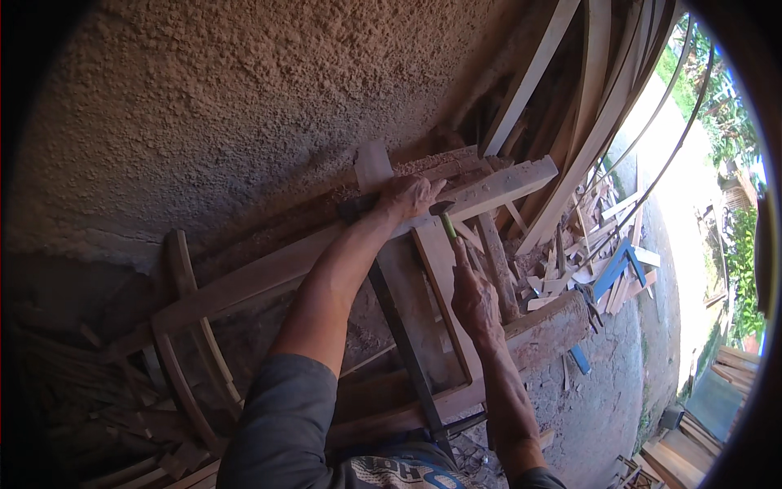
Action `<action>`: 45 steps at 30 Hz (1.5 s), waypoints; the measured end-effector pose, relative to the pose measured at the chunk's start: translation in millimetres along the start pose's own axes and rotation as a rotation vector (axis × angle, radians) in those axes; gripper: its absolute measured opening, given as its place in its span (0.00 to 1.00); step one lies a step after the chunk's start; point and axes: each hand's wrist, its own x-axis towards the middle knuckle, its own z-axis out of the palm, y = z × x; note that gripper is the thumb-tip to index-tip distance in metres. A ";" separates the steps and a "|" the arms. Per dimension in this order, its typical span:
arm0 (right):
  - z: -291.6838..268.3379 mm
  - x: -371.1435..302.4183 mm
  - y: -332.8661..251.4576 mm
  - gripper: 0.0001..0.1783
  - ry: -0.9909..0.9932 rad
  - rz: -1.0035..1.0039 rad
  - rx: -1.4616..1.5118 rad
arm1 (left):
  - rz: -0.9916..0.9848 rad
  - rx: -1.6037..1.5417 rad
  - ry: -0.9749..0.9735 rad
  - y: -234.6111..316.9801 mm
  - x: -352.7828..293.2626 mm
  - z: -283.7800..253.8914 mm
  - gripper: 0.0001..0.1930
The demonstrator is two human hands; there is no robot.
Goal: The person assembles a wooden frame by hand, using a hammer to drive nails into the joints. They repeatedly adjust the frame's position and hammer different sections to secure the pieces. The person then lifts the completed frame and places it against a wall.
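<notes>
My right hand is closed round the green handle of a hammer, with one finger stretched along it. The dark hammer head is beside a joint in a pale wooden frame. Just left of the hammer head, my left hand is closed over the frame's upper rail, its fingertips toward the right and partly hidden. Close to its wrist sits the dark end of a metal bar clamp, whose long bar crosses the frame toward me. A thick pale beam lies beyond the hammer.
A rough plaster wall rises behind. Long boards lean at the upper right. Offcuts and a blue square lie on the ground at right, near pliers. Curved wooden pieces stand at left.
</notes>
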 end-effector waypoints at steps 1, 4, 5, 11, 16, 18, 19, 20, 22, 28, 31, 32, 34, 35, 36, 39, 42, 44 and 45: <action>1.9 -0.4 -2.2 0.37 0.048 -0.046 0.005 | -0.028 -0.032 0.015 -6.3 0.1 2.0 0.27; 12.4 -7.6 2.7 0.37 0.149 -0.092 -0.029 | -0.152 -0.226 0.003 -1.6 1.1 -7.0 0.29; 18.2 -11.4 10.4 0.36 0.161 -0.051 -0.074 | -0.192 -0.259 -0.023 14.3 7.1 -22.0 0.30; 0.2 3.7 2.9 0.35 -0.139 0.102 -0.077 | -0.221 -0.299 0.029 11.1 3.1 -22.8 0.33; 4.8 -3.3 -5.3 0.35 0.051 -0.027 -0.027 | -0.032 -0.131 0.120 -1.4 -7.2 -6.2 0.29; 10.2 -9.8 -1.5 0.35 0.126 -0.045 -0.077 | -0.148 -0.193 0.036 9.7 -1.3 -19.0 0.28; 12.3 -12.0 1.8 0.35 0.165 -0.051 -0.105 | -0.248 -0.256 -0.027 17.7 2.3 -30.2 0.28; 10.9 -9.3 4.9 0.35 0.043 0.012 -0.129 | -0.232 -0.268 -0.034 22.3 1.6 -38.6 0.29; 5.4 -1.2 11.9 0.36 -0.197 0.145 -0.173 | -0.195 -0.293 -0.049 31.0 -0.2 -49.3 0.31; -6.5 -4.6 -8.6 0.35 0.083 -0.042 -0.084 | -0.203 -0.295 0.038 18.4 -2.2 -33.4 0.37; 8.2 -11.3 8.5 0.35 0.107 -0.031 -0.156 | -0.284 -0.318 -0.051 28.9 4.4 -42.2 0.38; -3.5 1.3 -6.8 0.36 -0.264 0.142 -0.222 | -0.266 -0.289 0.003 16.6 0.1 -30.7 0.38; -3.4 11.3 -2.8 0.36 -0.215 0.087 -0.155 | -0.225 -0.255 0.065 2.2 -4.2 -5.6 0.38; 0.5 5.7 -1.3 0.36 -0.209 0.081 -0.117 | -0.218 -0.253 0.075 -1.8 -7.5 -1.9 0.38; -1.6 4.1 2.6 0.38 -0.120 0.055 -0.089 | -0.210 -0.278 0.048 8.7 -2.4 -16.7 0.38; 2.1 -2.9 -0.3 0.44 0.065 -0.024 -0.048 | -0.231 -0.308 0.064 17.6 -0.6 -30.1 0.37; 1.0 -1.1 0.0 0.44 -0.130 0.090 -0.150 | -0.272 -0.328 0.055 18.3 -3.2 -35.8 0.38; -1.9 3.9 1.6 0.44 -0.184 0.112 -0.143 | -0.286 -0.343 0.057 17.8 -4.0 -36.0 0.38; -2.7 7.3 -0.6 0.44 -0.213 0.121 -0.136 | -0.287 -0.350 0.073 16.6 -5.2 -33.8 0.39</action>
